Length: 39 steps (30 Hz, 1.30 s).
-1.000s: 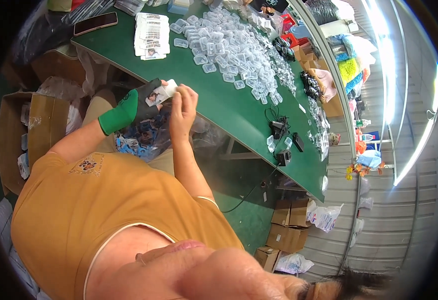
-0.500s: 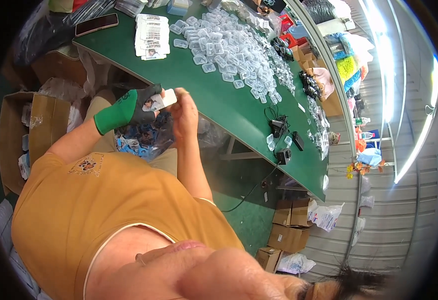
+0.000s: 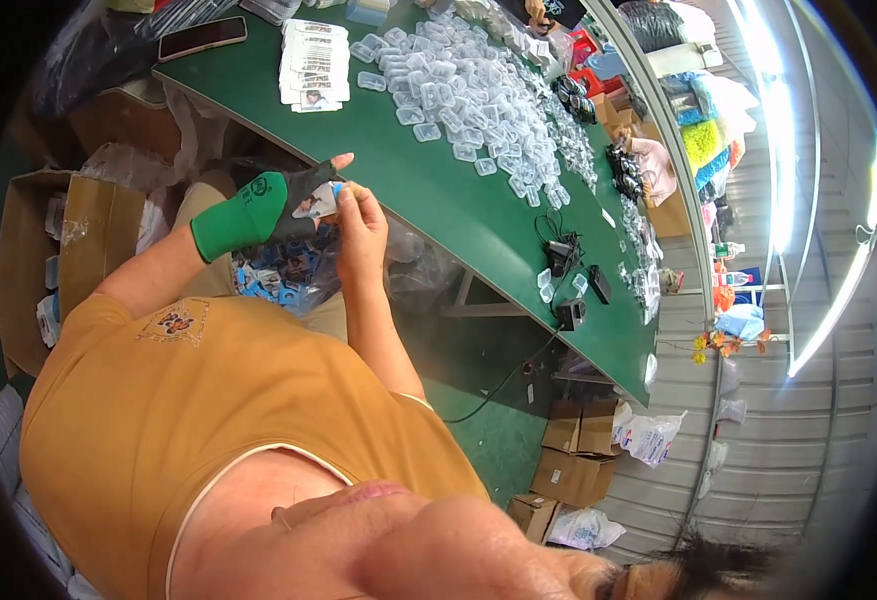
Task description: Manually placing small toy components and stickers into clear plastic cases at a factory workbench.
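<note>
My left hand [image 3: 276, 208], in a green and dark grey glove, is closed around a small picture card [image 3: 313, 202] in front of the table's near edge. One bare fingertip of that hand points away over the table. The fingers of my bare right hand [image 3: 361, 235] pinch at the card's right end, where a small blue bit [image 3: 337, 189] shows. Whether the blue bit is part of the card I cannot tell. Below the hands, many blue and printed pieces [image 3: 276, 280] lie in a heap, partly hidden by my arms and clear plastic.
On the green table [image 3: 408, 185] lie a fanned stack of printed cards [image 3: 315, 65], a phone [image 3: 203, 39], a heap of clear plastic boxes [image 3: 468, 95] and black cables with adapters [image 3: 560, 255]. An open carton [image 3: 103, 235] stands at left; more cartons [image 3: 573, 470] stand right.
The white piece that stuck out between my hands no longer shows; a blue bit is at the right fingertips instead. My right hand has shifted slightly left and down.
</note>
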Each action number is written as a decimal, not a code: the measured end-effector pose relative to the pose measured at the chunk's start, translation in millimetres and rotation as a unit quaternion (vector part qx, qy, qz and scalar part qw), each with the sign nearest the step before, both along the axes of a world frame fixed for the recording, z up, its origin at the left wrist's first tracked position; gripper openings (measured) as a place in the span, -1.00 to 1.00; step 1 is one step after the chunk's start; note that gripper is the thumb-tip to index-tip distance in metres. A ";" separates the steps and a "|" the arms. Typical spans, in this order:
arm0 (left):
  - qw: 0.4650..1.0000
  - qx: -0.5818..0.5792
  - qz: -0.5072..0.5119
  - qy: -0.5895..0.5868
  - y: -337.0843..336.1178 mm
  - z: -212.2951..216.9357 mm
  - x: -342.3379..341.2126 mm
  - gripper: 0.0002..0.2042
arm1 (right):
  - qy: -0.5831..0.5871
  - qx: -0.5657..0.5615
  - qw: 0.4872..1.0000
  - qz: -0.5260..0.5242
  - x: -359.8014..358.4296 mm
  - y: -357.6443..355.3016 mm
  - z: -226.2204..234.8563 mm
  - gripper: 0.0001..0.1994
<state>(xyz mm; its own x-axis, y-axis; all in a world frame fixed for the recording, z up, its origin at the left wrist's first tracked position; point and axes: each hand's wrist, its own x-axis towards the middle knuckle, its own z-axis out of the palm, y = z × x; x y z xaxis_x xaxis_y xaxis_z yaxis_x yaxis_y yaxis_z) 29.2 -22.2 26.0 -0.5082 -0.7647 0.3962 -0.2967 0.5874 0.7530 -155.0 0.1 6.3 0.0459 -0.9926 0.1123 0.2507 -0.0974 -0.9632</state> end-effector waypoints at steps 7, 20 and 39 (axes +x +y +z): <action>0.999 0.034 -0.001 -0.009 0.5 1.8 -4.5 -0.09 | 0.071 -0.069 0.992 -0.080 4.6 4.5 4.8 -0.86; 0.999 -0.030 -0.040 -0.005 2.3 -0.1 -3.4 -0.22 | 0.092 -0.050 0.990 -0.092 0.9 4.4 3.6 -0.86; 0.994 0.091 -0.012 0.053 -1.6 9.7 -15.6 0.04 | 0.340 -0.240 0.898 -0.145 -8.9 23.4 27.4 -0.79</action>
